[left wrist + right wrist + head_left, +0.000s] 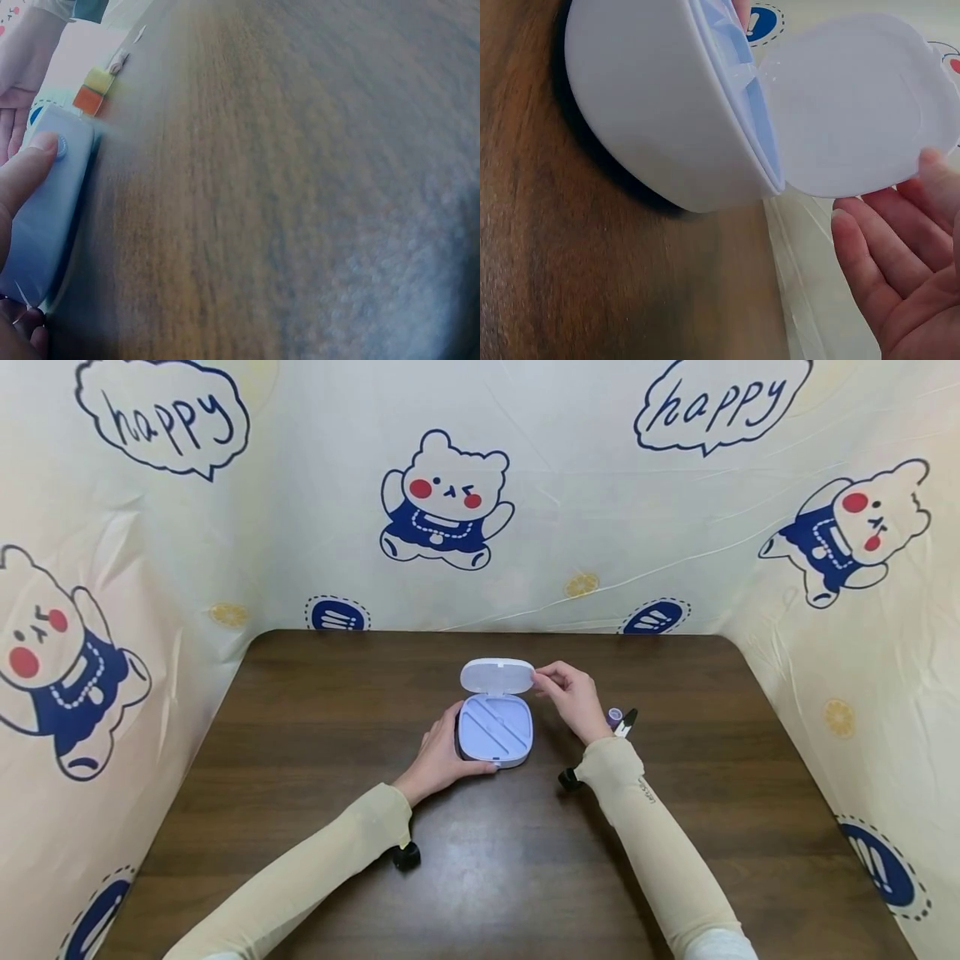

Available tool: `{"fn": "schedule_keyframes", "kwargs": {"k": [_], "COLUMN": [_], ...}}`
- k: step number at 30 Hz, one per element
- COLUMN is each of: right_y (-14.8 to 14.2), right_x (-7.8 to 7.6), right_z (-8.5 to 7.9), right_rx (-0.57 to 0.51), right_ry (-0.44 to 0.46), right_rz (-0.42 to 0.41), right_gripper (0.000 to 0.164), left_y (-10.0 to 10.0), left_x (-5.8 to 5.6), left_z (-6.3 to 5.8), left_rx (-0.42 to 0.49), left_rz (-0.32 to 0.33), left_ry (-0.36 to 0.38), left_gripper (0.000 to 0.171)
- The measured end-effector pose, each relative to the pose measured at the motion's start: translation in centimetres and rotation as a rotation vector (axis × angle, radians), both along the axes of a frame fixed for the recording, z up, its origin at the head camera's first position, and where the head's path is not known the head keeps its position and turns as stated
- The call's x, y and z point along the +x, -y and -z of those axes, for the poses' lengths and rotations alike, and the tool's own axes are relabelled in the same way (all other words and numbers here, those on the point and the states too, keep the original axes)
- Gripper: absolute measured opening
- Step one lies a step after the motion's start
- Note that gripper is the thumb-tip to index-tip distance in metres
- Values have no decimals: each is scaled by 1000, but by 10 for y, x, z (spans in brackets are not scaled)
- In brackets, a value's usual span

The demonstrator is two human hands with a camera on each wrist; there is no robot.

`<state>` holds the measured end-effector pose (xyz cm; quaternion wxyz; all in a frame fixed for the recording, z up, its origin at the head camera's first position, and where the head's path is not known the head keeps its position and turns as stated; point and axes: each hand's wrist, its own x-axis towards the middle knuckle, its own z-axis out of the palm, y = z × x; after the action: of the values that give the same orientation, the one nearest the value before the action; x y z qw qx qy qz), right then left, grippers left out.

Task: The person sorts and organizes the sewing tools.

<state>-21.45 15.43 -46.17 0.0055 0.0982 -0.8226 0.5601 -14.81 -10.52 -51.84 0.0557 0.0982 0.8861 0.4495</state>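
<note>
A lavender box [495, 727] with rounded corners stands on the table, its hinged lid [498, 677] raised upright at the back. Diagonal ridges cross the pale tray inside. My left hand [442, 760] grips the box from its left side, with the thumb along the front. In the left wrist view that thumb [28, 174] lies by a small round button [61, 147] on the box front. At the lid's right edge, my right hand [573, 693] pinches the rim between thumb and fingers. The right wrist view shows the thumb [934, 169] on the lid's inner face.
Beyond the right wrist lie a small purple round-topped item [615, 717] and a black-and-white item [627, 722], partly hidden by the forearm. The left wrist view shows orange and yellow pieces [91, 91] past the box. Printed cloth [450, 602] hangs behind the brown table [337, 693].
</note>
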Motion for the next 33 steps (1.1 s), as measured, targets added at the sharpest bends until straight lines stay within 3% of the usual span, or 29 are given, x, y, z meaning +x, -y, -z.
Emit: {"fn": "schedule_keyframes", "kwargs": {"k": [8,19,33], "right_y": [7,12,9], "right_x": [-5,-9,-17], "right_z": [4,8,13], "right_rx": [-75,17,21], "right_ry": [-23,-40,1], "right_rz": [59,137,140], "right_gripper": [17,18,20], "left_y": [1,5,6], "left_x": [3,4,3], "left_z": [-2,-2,-1], "left_rx": [2,23,19], "left_rz": [-9,28,38], "left_ry": [10,39,57], "left_gripper": [127,129,128]}}
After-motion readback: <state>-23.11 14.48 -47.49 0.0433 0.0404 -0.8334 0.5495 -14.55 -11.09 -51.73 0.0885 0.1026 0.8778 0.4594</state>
